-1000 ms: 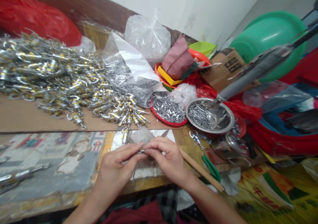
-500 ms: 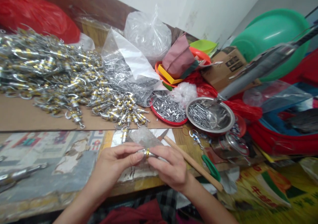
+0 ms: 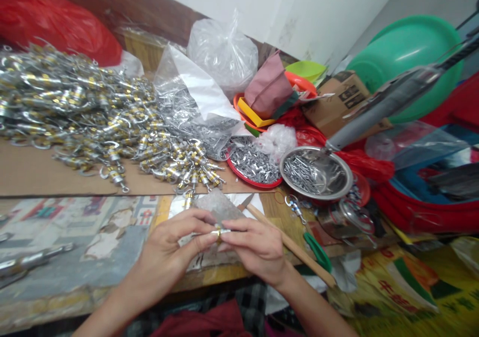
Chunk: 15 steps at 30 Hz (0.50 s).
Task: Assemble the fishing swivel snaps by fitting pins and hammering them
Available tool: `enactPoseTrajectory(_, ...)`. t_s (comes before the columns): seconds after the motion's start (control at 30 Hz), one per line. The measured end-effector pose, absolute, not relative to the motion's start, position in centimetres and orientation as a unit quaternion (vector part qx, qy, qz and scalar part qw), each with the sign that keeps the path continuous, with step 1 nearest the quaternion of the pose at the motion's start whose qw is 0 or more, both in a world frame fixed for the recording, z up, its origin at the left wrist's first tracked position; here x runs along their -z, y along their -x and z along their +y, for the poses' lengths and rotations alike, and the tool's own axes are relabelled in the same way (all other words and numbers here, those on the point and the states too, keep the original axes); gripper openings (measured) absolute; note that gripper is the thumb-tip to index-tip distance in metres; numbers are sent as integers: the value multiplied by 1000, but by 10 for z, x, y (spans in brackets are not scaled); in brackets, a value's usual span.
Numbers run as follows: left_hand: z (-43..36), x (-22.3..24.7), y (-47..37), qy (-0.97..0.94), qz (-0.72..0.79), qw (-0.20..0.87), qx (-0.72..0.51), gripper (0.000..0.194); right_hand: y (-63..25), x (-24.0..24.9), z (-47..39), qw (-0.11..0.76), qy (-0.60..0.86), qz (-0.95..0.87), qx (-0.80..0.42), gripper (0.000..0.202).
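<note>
Was a small metal fitting (image 3: pixel 218 231), silver with a shiny yellow band showing near the middle. Lay roughly level, lengthwise from left to right, pinched on one side by the left hand (image 3: pixel 179 240) and on the other by the right hand (image 3: pixel 259 247). Disappeared at both ends behind fingers and thumbs, too small and blurred for finer detail. Showed just on the near side of the grey slab (image 3: pixel 220 203)

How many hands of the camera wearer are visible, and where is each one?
2. The left hand is at the left end of a yellow-banded metal piece; the right hand is at its right end, beside the wooden handle. Some fingers may be hidden.
</note>
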<state>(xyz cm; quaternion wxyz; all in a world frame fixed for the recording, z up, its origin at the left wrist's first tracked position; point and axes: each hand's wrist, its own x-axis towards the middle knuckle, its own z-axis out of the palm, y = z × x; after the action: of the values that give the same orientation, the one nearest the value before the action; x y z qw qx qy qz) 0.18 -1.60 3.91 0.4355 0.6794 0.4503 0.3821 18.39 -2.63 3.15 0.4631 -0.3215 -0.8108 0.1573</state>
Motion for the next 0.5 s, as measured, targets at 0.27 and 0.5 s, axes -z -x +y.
enactPoseTrajectory(0.27, -27, -27, -13, -573, 528, 488, -392, 26, -174, -33, -33, 500, 468, -653, -324, 11)
enactPoseTrajectory(0.5, -31, -13, -20, -480, 478, 579, -454, 67, -181, -33, -22, 391, 527, -589, -471, 13)
